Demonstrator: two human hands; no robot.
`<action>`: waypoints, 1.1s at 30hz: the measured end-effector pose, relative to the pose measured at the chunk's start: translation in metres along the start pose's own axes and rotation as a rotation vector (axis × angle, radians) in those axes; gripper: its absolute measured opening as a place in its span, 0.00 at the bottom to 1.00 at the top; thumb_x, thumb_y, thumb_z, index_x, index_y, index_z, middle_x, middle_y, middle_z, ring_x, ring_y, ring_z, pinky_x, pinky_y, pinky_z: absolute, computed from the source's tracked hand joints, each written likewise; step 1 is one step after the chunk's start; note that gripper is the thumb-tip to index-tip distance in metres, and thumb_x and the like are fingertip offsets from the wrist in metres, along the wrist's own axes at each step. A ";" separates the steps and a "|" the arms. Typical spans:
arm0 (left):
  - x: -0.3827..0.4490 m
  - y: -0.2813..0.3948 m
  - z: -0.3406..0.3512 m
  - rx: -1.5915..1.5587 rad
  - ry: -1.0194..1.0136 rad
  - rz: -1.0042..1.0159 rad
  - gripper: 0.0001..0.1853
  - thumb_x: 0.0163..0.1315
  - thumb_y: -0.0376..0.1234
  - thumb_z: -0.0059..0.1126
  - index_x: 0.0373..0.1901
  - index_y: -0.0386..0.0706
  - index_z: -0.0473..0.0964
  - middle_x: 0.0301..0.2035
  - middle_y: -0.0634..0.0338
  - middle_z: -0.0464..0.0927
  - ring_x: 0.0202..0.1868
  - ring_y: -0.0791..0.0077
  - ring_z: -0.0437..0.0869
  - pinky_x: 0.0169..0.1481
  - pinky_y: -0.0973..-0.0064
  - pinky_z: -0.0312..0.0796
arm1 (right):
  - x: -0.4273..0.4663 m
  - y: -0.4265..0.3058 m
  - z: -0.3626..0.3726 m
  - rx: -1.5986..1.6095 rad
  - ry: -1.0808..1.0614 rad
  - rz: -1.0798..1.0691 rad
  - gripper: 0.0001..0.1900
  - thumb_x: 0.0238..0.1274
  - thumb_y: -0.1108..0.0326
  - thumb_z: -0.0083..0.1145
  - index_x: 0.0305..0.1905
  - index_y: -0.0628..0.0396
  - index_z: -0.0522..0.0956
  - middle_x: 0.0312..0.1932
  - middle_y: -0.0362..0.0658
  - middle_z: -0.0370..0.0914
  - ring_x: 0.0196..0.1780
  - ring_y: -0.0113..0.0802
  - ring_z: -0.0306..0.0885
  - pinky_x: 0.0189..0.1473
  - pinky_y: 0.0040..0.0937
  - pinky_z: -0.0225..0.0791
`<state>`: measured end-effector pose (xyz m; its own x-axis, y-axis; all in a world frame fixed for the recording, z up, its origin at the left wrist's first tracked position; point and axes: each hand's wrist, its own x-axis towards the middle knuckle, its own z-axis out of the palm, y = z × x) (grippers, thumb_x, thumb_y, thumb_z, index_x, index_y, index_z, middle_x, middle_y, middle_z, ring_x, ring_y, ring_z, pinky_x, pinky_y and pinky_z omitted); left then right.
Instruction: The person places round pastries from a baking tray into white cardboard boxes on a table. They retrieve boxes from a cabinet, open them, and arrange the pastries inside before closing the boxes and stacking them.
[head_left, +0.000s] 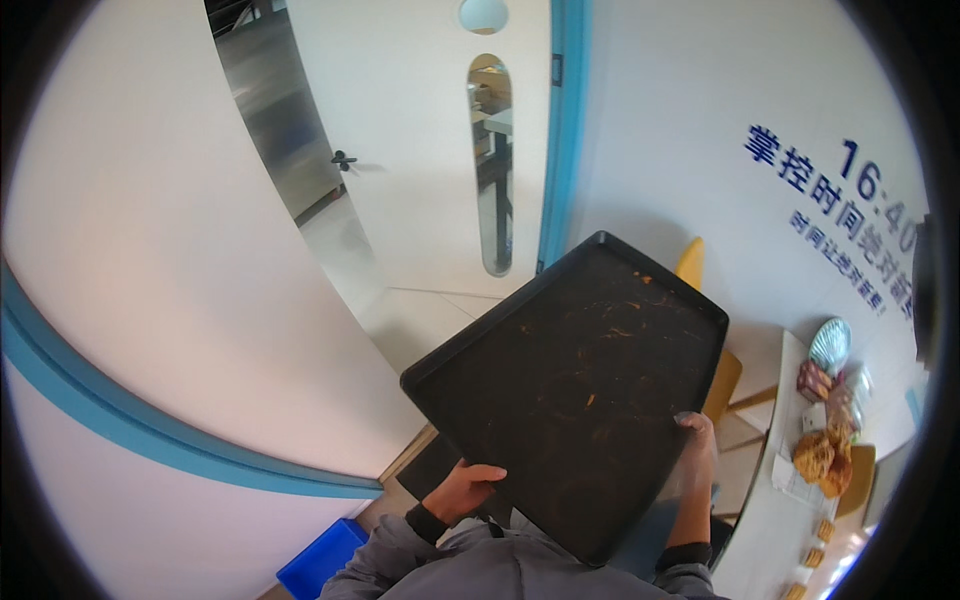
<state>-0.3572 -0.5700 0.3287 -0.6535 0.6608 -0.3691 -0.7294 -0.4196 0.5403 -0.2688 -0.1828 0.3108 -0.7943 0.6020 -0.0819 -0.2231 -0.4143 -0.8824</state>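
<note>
A large black baking tray (592, 390) with a raised rim is held at waist height in front of me, with orange-brown crumbs and smears on its surface. My left hand (469, 486) grips its near left edge, thumb on top and fingers underneath. At the right edge, my right hand (696, 435) holds it with the thumb over the rim; this hand seems to be in a clear plastic glove. The fingers beneath the tray are hidden on both sides.
A white door (420, 150) with a black handle (343, 160) stands ajar ahead, inside a blue frame (566, 127). Yellow chairs (726, 382) and a white table (769, 487) bearing bread (823, 459) and packages lie right. A blue bin (322, 559) sits on the floor at left.
</note>
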 end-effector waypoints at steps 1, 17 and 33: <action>0.013 0.006 -0.001 -0.033 0.016 0.017 0.30 0.52 0.20 0.54 0.61 0.35 0.68 0.58 0.51 0.72 0.60 0.56 0.73 0.66 0.61 0.64 | 0.035 0.012 -0.003 -0.031 -0.106 0.028 0.06 0.47 0.67 0.55 0.28 0.56 0.78 0.33 0.42 0.78 0.40 0.33 0.75 0.49 0.30 0.69; 0.265 0.160 -0.013 -0.322 0.612 0.575 0.30 0.51 0.20 0.56 0.59 0.30 0.63 0.55 0.44 0.70 0.58 0.49 0.71 0.67 0.56 0.61 | 0.493 0.200 0.314 -0.092 -0.754 0.298 0.12 0.61 0.56 0.59 0.32 0.54 0.78 0.35 0.41 0.78 0.42 0.32 0.76 0.50 0.32 0.71; 0.318 0.353 -0.140 -0.627 0.953 0.823 0.39 0.51 0.25 0.54 0.68 0.35 0.53 0.62 0.48 0.64 0.62 0.54 0.65 0.69 0.59 0.55 | 0.601 0.439 0.685 -0.170 -1.173 0.885 0.05 0.48 0.69 0.55 0.26 0.58 0.79 0.27 0.43 0.79 0.33 0.33 0.78 0.43 0.32 0.75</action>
<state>-0.8505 -0.5956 0.2959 -0.6310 -0.4703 -0.6170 0.1212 -0.8453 0.5204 -1.2313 -0.4704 0.1920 -0.6446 -0.7152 -0.2702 0.5680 -0.2114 -0.7955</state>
